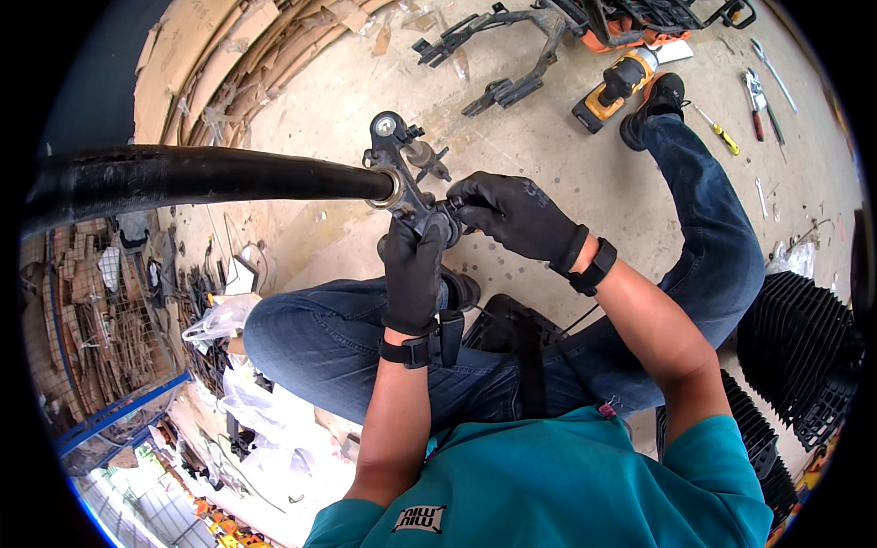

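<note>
A long, thick black tube (pixel 228 174) comes in from the left and ends at a silver ring (pixel 390 186) on a dark metal bracket (pixel 408 173). The bracket has a round bolt-like centre at its upper end and a grey cylindrical part with a pointed tip (pixel 425 157) at its side. Gripping the bracket's lower end is my gloved left hand (pixel 413 274), thumb on top. My gloved right hand (pixel 516 219) has its fingers pinched together at that same end, on something small and dark that I cannot make out.
On the floor beyond lie a black metal frame piece (pixel 512 55), a yellow-and-black cordless drill (pixel 617 89), a yellow-handled screwdriver (pixel 719 131) and several wrenches and pliers. Stacked cardboard (pixel 201 64) is at the far left. Black ribbed plastic parts (pixel 799 352) stand at the right.
</note>
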`<state>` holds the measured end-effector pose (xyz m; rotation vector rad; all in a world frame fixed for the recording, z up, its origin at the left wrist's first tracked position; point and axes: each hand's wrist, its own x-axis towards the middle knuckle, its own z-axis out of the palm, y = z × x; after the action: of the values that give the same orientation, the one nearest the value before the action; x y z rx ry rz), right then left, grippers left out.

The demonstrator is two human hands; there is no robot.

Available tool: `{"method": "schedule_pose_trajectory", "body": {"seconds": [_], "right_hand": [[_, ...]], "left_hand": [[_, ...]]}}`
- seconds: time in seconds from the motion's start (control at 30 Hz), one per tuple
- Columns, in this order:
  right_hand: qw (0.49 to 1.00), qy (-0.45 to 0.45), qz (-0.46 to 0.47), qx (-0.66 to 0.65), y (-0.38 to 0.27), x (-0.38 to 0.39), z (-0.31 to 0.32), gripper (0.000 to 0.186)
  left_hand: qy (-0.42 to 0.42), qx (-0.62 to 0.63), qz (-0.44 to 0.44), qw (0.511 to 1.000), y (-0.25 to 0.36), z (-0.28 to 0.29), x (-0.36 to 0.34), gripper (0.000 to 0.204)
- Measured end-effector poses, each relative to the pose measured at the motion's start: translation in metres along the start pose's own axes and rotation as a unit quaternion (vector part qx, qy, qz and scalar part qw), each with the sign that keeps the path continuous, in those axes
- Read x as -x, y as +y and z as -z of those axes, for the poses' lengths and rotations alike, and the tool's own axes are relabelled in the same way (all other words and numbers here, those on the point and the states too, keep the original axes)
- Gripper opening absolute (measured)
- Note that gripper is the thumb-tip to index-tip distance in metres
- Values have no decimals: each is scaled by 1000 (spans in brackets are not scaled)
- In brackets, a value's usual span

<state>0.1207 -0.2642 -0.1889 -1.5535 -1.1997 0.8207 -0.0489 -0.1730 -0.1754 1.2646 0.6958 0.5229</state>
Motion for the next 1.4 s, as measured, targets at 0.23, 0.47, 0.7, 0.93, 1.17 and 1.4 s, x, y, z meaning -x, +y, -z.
{"method": "schedule_pose_trajectory", "body": {"seconds": [0.23,0.47,0.7,0.93,1.17,1.4], "right_hand": [[1000,8,-1,-21,1,-1,-1,23],[995,-3,-58,-85,-14,1,4,23],[997,-5,-46,-63,4,1,-2,26],[997,10,-33,-69,-8,0,-1,19],[998,5,-28,-60,3,-1,-4,22],[997,2,-34,-75,-8,-1,0,22]], "left_hand": [[-2,-17,5,1000,2,1,-1,24],[1,0,6,1000,6,-3,0,24],[5,-36,-3,999,0,1,-1,24],[14,-37,14,999,2,1,0,21],[6,-15,-1,1000,1,0,-1,22],[3,-7,-2,1000,0,0,-1,25]]}}
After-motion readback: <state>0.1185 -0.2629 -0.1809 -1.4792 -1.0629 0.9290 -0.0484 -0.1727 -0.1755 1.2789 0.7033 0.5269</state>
